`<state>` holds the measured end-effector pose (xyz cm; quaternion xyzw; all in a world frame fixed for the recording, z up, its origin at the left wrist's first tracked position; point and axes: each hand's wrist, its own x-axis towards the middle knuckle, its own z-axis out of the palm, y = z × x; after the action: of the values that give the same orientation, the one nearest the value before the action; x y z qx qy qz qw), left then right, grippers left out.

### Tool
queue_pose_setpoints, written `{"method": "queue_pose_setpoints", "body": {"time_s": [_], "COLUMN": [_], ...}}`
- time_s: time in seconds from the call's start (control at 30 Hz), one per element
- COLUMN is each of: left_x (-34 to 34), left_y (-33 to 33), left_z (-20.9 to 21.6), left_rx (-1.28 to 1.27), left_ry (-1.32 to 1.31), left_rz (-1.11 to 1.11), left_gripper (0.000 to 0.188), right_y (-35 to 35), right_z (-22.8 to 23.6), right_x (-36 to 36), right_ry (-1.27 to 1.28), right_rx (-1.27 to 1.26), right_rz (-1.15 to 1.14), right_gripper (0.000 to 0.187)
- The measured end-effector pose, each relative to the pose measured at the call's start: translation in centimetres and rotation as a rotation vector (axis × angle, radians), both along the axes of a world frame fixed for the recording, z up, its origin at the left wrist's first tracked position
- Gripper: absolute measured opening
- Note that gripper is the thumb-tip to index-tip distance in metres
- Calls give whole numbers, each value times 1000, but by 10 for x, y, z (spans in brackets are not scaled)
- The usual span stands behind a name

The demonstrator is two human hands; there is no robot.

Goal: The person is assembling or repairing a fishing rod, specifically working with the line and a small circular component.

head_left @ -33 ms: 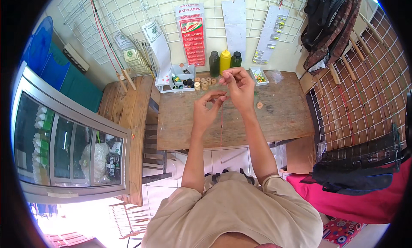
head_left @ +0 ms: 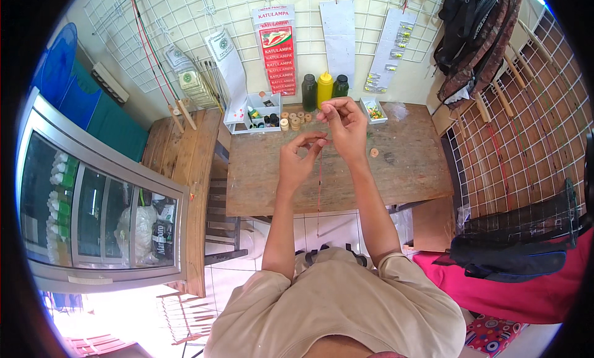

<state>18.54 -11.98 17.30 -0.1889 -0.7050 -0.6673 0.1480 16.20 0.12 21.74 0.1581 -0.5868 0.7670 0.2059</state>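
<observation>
My left hand (head_left: 297, 159) is raised above the wooden table (head_left: 272, 188), its thumb and index finger pinched on the upper end of a thin reddish rod (head_left: 320, 185). The rod hangs down past the table's front edge and narrows toward its lower end. Just right of it and a little higher, my right hand (head_left: 344, 124) has its thumb and fingertips closed together. Whatever the right fingers hold is too fine to see. Beyond the hands stand several small wooden spools (head_left: 295, 121), and one more spool (head_left: 374, 152) lies to the right of my right wrist.
At the table's back are a white compartment tray (head_left: 255, 130) of small bottles, a yellow squeeze bottle (head_left: 325, 90) between two dark bottles, and a small white box (head_left: 374, 111) of colourful bits. A glass cabinet (head_left: 99, 280) stands left; a wire rack (head_left: 526, 129) with rods stands right.
</observation>
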Motion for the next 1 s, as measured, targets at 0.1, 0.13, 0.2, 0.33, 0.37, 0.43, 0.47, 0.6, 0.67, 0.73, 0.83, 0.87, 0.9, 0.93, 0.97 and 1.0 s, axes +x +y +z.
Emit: {"method": "queue_pose_setpoints", "body": {"time_s": [0.1,0.13,0.2,0.33,0.37,0.43,0.47,0.6,0.67,0.73,0.83,0.87,0.9,0.93,0.97,1.0], "left_x": [1,2,6,11,12,13,13,10,8,7,9,7,3,0,-3,-5], "left_y": [3,4,3,3,4,8,9,3,2,2,-2,-4,-7,-8,-11,-13], "left_z": [-5,-5,-5,-3,0,7,6,1,3,6,7,4,0,-2,-4,-5], "left_rx": [3,5,-4,-1,-1,47,46,26,-7,-7,-33,-36,-5,27,25,36], "left_ry": [-2,-4,-44,-82,-83,-45,-44,22,52,43,8,6,-7,-18,-19,-10], "left_rz": [4,15,-1,-27,-23,28,29,62,67,77,94,99,124,144,143,163], "left_gripper": [15,15,16,19,19,14,14,11,10,9,12,12,12,12,12,12], "right_y": [1,1,1,4,5,7,7,1,0,-4,-7,-11,-15,-18,-20,-21], "right_z": [0,-1,-1,-4,-4,-2,-2,0,0,-1,-5,-6,-7,-7,-11,-18], "right_x": [0,1,1,1,2,5,5,7,9,9,6,5,6,6,6,5], "right_ry": [6,7,8,26,25,10,10,3,8,-33,-64,-67,-42,-16,-18,-52], "right_rx": [-6,-17,-11,0,0,28,28,29,26,7,21,18,22,26,24,48], "right_rz": [11,17,22,20,24,14,14,15,9,3,59,64,60,50,49,44], "right_gripper": [11,10,10,11,11,11,11,12,13,12,19,19,29,39,39,47]}}
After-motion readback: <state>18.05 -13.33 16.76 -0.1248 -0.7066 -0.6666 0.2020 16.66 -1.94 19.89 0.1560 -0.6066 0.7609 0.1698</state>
